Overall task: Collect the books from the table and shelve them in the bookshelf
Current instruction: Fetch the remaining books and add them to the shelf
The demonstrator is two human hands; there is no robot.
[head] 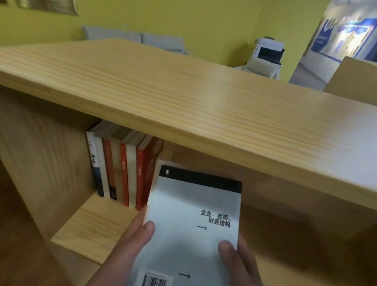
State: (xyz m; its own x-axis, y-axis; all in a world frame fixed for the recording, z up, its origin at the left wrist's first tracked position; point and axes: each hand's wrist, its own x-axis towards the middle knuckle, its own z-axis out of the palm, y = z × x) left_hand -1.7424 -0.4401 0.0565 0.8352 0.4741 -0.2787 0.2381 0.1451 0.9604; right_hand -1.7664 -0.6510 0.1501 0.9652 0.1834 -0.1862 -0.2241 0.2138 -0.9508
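The left hand [130,250] and right hand [241,270] grip a grey book [193,206] by its long edges, thumbs on the cover, barcode end nearest the person. Its black-banded far edge is at the mouth of the bookshelf [188,99] compartment, just beside the last red spine of the row [121,170] standing at the left end. Right of the row the compartment is open. The pale top board overhangs. Behind are a yellow wall [176,9], grey cushions [134,37] and a white machine [268,55].

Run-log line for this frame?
phase: shelving | left hand: holds grey book | right hand: holds grey book | position: before bookshelf opening, right of shelved books
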